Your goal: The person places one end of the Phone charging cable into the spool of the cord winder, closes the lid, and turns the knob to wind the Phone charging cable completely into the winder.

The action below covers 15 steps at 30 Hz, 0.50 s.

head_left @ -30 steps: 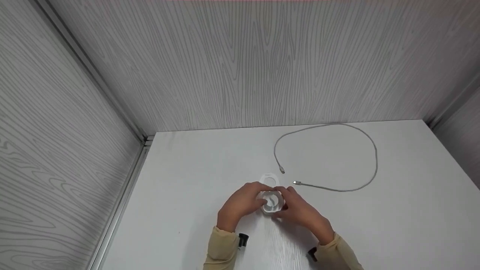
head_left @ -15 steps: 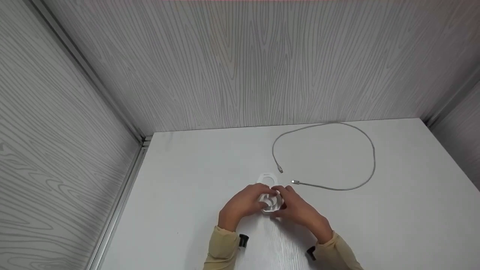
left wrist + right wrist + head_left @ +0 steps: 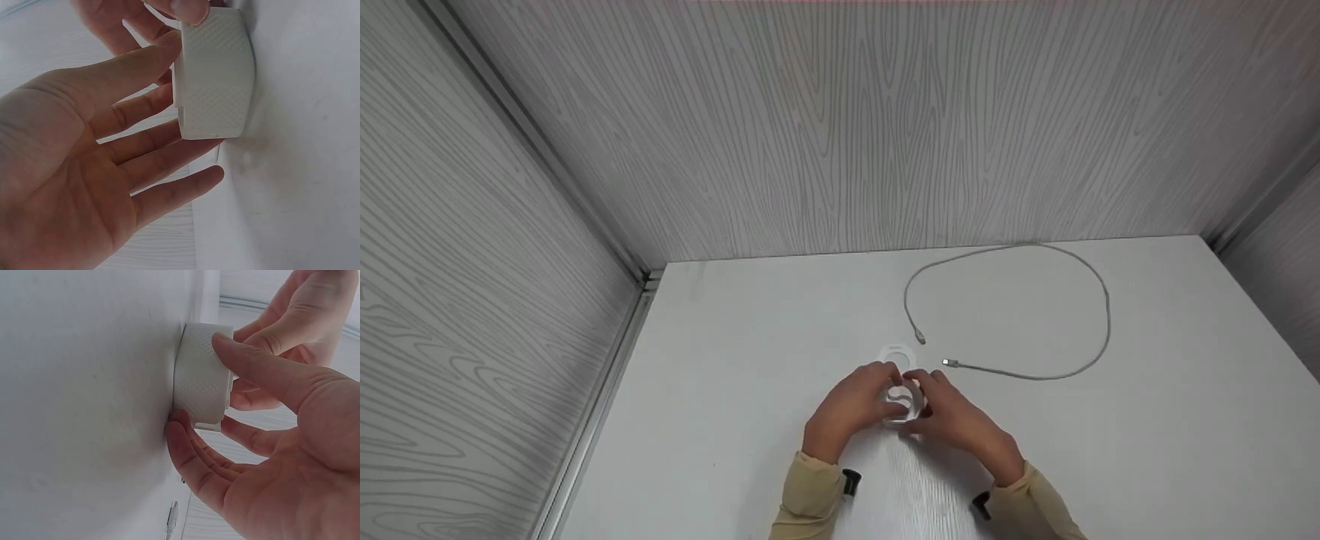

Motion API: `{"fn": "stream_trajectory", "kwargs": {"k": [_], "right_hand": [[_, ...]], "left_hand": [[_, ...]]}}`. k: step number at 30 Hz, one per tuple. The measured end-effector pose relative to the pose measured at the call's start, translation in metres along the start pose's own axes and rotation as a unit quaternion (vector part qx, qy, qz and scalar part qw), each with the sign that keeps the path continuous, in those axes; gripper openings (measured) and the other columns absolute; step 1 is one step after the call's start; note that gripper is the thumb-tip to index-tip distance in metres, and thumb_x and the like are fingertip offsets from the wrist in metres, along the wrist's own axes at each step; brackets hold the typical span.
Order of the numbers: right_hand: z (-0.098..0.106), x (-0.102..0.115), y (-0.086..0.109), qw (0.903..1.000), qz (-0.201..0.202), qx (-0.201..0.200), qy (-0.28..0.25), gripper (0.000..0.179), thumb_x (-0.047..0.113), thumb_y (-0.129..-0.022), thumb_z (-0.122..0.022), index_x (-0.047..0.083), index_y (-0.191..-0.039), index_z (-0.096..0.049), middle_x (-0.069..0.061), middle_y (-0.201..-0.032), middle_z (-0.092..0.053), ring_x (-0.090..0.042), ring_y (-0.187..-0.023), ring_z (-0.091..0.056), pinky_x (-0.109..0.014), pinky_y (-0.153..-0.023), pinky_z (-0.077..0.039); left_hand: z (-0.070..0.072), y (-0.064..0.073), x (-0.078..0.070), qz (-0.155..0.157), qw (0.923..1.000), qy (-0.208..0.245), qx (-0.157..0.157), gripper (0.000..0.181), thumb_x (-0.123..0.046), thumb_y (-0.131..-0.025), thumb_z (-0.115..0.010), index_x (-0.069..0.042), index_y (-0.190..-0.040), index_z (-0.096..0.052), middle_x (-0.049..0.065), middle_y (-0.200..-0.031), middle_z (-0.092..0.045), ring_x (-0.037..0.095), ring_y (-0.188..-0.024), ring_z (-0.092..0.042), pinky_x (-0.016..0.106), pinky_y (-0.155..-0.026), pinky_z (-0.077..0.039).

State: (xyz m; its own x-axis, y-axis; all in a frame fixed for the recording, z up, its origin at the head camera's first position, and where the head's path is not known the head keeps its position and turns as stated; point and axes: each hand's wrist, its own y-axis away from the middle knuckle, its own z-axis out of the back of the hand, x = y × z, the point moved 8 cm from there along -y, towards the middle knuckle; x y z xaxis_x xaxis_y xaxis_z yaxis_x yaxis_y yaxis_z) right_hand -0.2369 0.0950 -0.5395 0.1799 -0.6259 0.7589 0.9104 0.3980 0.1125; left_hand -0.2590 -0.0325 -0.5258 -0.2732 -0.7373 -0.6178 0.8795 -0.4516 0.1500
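Observation:
A small white cable winder case [image 3: 917, 405] with textured sides stands on the white table, seen between both hands in the head view. An S-shaped divider shows inside its round top. A white flap with a round opening [image 3: 897, 349] extends from its far side. My right hand [image 3: 960, 424] grips the case, its thumb on the near side and fingers round the far right. My left hand [image 3: 847, 409] pinches the inner part at the top with thumb and forefinger. In the left wrist view, the other left fingers reach past the case's textured wall [image 3: 219, 79]; the fingertip contact is partly hidden.
A grey braided cable [image 3: 1108, 315] lies in a wide loop at the back right. Its two plugs, one metal connector [image 3: 951, 363] and one near the flap [image 3: 919, 337], lie just beyond the hands. Wood-grain panels [image 3: 840, 135] enclose the table's back and sides.
My left thumb and forefinger have shifted across the top, and the S-shaped divider has turned from upright to nearly crosswise. The right hand keeps its grip; the cable lies as before.

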Motion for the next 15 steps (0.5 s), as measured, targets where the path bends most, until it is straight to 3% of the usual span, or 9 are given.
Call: {"fn": "stream_trajectory", "kwargs": {"k": [7, 15], "right_hand": [[0.0008, 0.0016, -0.0005, 0.9998, 0.017, -0.004, 0.001, 0.065, 0.016, -0.086, -0.087, 0.009, -0.142, -0.055, -0.014, -0.105, -0.052, -0.017, -0.085, -0.055, -0.029, -0.077, -0.045], [0.0007, 0.0023, -0.0008, 0.9996, 0.026, -0.002, -0.002, 0.062, 0.013, -0.087, -0.085, 0.007, -0.140, -0.054, -0.015, -0.106, -0.051, -0.019, -0.088, -0.058, -0.030, -0.081, -0.047]], "left_hand": [[-0.0016, -0.0015, 0.0013, 0.023, 0.9997, -0.002, -0.005, 0.032, -0.027, -0.091, -0.084, -0.010, -0.111, -0.065, 0.003, -0.107, -0.067, 0.014, -0.092, -0.056, 0.033, -0.086, -0.051], [-0.0007, -0.0006, -0.0008, 0.035, 0.9992, 0.018, -0.004, 0.030, -0.024, -0.089, -0.084, -0.010, -0.105, -0.063, 0.003, -0.106, -0.065, 0.014, -0.090, -0.052, 0.032, -0.085, -0.048]]}}
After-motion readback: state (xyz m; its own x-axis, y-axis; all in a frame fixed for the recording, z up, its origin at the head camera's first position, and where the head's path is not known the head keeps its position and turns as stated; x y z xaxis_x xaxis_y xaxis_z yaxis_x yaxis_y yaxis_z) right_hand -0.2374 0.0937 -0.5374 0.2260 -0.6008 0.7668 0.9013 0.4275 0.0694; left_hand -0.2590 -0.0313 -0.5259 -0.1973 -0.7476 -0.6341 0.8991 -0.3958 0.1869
